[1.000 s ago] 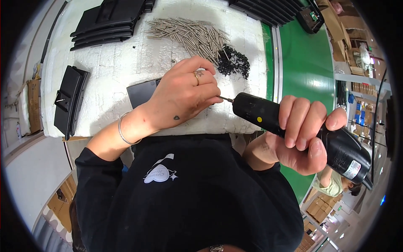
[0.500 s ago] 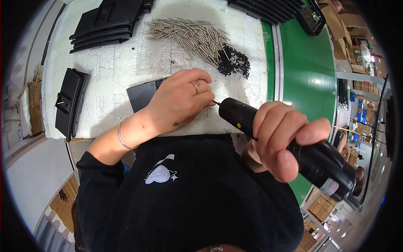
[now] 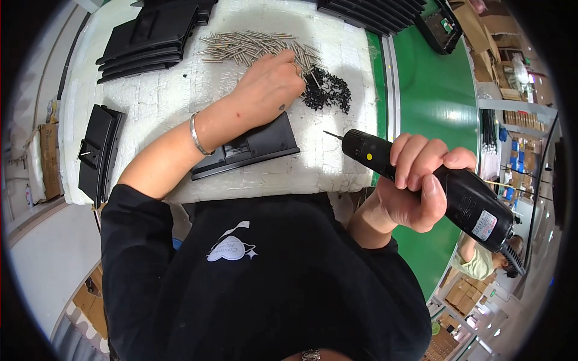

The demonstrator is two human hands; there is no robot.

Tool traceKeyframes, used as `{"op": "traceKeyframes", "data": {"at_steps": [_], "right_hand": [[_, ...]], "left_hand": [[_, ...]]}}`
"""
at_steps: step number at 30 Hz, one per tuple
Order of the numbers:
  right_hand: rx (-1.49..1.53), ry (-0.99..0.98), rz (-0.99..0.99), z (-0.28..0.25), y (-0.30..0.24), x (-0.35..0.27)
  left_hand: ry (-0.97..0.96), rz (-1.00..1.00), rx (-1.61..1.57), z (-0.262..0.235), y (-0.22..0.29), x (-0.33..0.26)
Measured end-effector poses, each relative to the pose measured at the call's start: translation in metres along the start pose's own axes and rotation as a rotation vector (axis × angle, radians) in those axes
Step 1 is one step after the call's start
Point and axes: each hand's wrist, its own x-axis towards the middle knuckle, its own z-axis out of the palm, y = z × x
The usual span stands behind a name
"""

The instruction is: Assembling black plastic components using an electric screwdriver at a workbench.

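My right hand [image 3: 424, 177] is wrapped round a black electric screwdriver [image 3: 373, 153], whose thin bit points left and touches nothing. My left hand [image 3: 271, 87] is over the near edge of a heap of thin metal pins [image 3: 241, 47]. Its fingers are curled and their tips hidden, so what they hold, if anything, does not show. A pile of small black screws [image 3: 328, 90] lies just right of that hand. Below my left wrist, a flat black plastic part [image 3: 265, 144] rests on the white padded work surface [image 3: 153, 123], partly covered by the hand and forearm.
Stacked black plastic parts [image 3: 144, 45] stand at the far left, and a similar part [image 3: 99, 156] lies at the left edge. More black parts [image 3: 376, 15] are lined up at the back. A green table [image 3: 430, 102] adjoins on the right, where a person [image 3: 481, 259] shows behind.
My left hand has moved away from the bit, up to the pins, uncovering more of the black part. The screwdriver has drawn back to the right.
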Motion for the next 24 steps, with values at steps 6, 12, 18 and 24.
{"op": "traceKeyframes", "data": {"at_steps": [6,12,18,24], "right_hand": [[0.081,0.036,0.010,0.000,0.006,-0.002],[0.064,-0.031,0.031,0.011,0.011,0.005],[0.242,-0.152,0.138,0.034,0.034,0.013],[0.298,-0.199,0.194,0.065,0.064,0.019]], "left_hand": [[0.037,0.066,0.063,-0.011,0.004,0.001],[0.206,-0.215,-0.221,-0.068,0.013,-0.043],[0.249,-0.556,-0.279,-0.083,0.030,-0.104],[0.289,-0.614,-0.241,-0.072,0.039,-0.114]]}}
